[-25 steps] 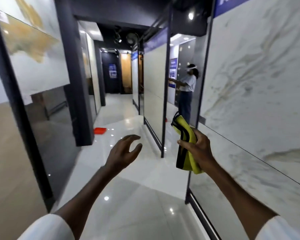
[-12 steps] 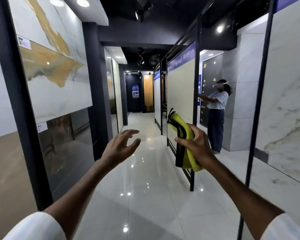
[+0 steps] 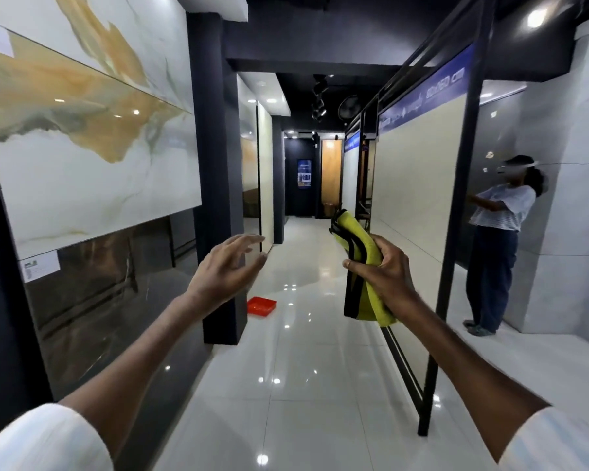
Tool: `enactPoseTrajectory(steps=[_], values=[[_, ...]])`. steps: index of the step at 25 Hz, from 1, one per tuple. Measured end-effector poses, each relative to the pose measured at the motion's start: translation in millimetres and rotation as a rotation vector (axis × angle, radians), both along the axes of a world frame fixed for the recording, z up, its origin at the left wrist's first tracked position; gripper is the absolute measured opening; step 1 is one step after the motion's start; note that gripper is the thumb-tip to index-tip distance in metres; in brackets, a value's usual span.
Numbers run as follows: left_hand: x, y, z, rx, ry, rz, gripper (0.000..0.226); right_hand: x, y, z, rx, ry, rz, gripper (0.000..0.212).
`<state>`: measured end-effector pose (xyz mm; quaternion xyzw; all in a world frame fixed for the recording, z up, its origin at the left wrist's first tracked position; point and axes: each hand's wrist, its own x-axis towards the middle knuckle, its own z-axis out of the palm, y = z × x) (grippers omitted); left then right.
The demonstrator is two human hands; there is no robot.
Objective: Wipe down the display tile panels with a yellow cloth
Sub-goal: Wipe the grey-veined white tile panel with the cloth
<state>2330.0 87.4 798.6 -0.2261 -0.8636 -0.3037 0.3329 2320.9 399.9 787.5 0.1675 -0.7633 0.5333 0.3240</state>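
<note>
**View swings left, cloth still in the right hand**

Since half a second ago the view has turned to the left: the wall panels on the left fill more of the picture, a red tray (image 3: 262, 305) has come into sight, and the other person (image 3: 497, 232) is now closer to the right edge. Both hands keep nearly the same pose as before.

Nearest are two white sleeves (image 3: 45, 440) at the bottom corners. The left hand (image 3: 225, 270) is raised in the air with the fingers spread and only lightly bent; it holds nothing and touches nothing. The right hand (image 3: 385, 277) is closed around the yellow cloth (image 3: 353, 231), thumb in front. The cloth is folded, has a black border, and stands up above the fist and hangs down below it. It touches no panel.

Under the hands is a glossy white floor (image 3: 303, 385). The red tray lies on it near its left edge, just beside the foot of a dark pillar (image 3: 218, 164).

On the left wall there is a marble panel (image 3: 92, 137) with orange veins, and under it a dark panel (image 3: 99, 283). On the right, a cream panel (image 3: 415, 198) stands in a black frame (image 3: 456, 232), just behind the cloth.

Past this frame the other person stands facing a grey wall, one arm stretched to it.
</note>
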Motion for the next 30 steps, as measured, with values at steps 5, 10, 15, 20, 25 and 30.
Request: enactPoseTrajectory(steps=[5,10,15,20,25,30], values=[[-176,-11,-13,-0.039,0.036,-0.032,0.07,-169,-17,-9,-0.025,0.01,-0.018,0.061],[-380,-4,-1,-0.023,-0.017,-0.123,0.073,-326,-14,12,-0.042,0.011,-0.091,0.052],[-540,27,-15,-0.014,-0.046,-0.207,0.07,-464,11,8,-0.135,0.038,-0.113,0.049],[-719,47,-34,-0.036,-0.059,-0.198,0.069,-647,24,-33,-0.162,0.045,-0.088,0.047],[-893,38,-12,-0.048,-0.067,-0.116,0.072,-845,30,-6,-0.155,0.024,-0.059,0.06],[-1049,4,-4,-0.01,-0.046,-0.063,0.077,-1029,9,5,-0.117,0.014,0.017,0.053]])
